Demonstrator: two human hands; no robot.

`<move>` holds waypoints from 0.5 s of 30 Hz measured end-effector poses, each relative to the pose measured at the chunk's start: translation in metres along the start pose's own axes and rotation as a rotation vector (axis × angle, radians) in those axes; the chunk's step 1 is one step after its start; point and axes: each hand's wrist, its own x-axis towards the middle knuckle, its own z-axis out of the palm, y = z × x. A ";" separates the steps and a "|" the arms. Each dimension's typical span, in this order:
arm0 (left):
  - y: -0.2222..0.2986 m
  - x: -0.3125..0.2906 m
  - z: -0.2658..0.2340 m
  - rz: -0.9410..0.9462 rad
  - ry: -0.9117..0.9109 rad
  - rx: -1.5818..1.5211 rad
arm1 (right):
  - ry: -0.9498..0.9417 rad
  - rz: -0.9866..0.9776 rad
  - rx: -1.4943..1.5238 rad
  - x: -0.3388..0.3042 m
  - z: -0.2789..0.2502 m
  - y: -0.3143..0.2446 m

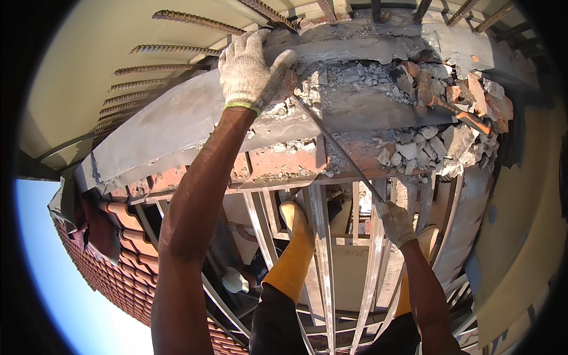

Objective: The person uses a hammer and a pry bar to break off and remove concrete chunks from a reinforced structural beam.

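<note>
My left hand (251, 71), in a knitted off-white glove with a yellow-green cuff, lies on the broken top of a concrete-and-brick wall (349, 151). Its fingers are stretched forward and the thumb stands apart; a reddish brick lump (287, 87) shows by the thumb. Lower right, my gloved right hand (395, 222) is closed around the near end of a long thin metal bar (340, 148). The bar slants up and left, its far tip at the crumbled masonry near my left hand. On the right, an orange-and-black-handled hammer (467, 117) lies among brick and concrete rubble (455, 142).
Ribbed steel bars (177, 49) jut out along the far left and top. Below the wall run metal framing strips (322, 254) with gaps; my yellow boots (296, 260) stand among them. Roof tiles (127, 260) slope down at left. A rounded white object (235, 280) shows beneath the frame.
</note>
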 end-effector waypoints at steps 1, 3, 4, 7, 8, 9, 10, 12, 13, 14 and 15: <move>-0.019 0.008 0.015 0.044 -0.086 0.107 | 0.019 -0.014 -0.007 -0.001 0.009 -0.002; -0.006 0.027 0.022 -0.067 -0.510 0.063 | 0.046 0.002 0.011 -0.007 0.009 0.001; 0.007 0.028 0.026 -0.134 -0.576 0.100 | 0.040 0.014 0.041 -0.013 0.005 -0.003; 0.012 -0.022 0.058 0.050 0.026 0.163 | 0.006 0.044 0.095 -0.043 -0.011 -0.042; 0.031 -0.028 0.061 -0.027 0.018 0.124 | -0.003 0.072 0.101 -0.058 -0.016 -0.043; 0.037 -0.034 0.065 -0.050 0.040 0.076 | 0.050 0.015 0.079 -0.068 -0.010 -0.032; 0.037 -0.043 0.067 -0.078 0.061 0.038 | 0.051 0.026 0.081 -0.080 -0.012 -0.030; 0.043 -0.060 0.070 -0.059 0.143 -0.006 | 0.059 0.048 0.082 -0.099 -0.021 -0.024; 0.046 -0.067 0.071 -0.045 0.184 -0.025 | 0.091 0.058 0.060 -0.109 -0.017 -0.006; 0.039 -0.076 0.076 -0.035 0.165 0.022 | 0.101 0.062 0.046 -0.120 -0.019 0.001; 0.033 -0.085 0.081 -0.026 0.146 0.070 | 0.110 0.066 0.032 -0.131 -0.022 0.007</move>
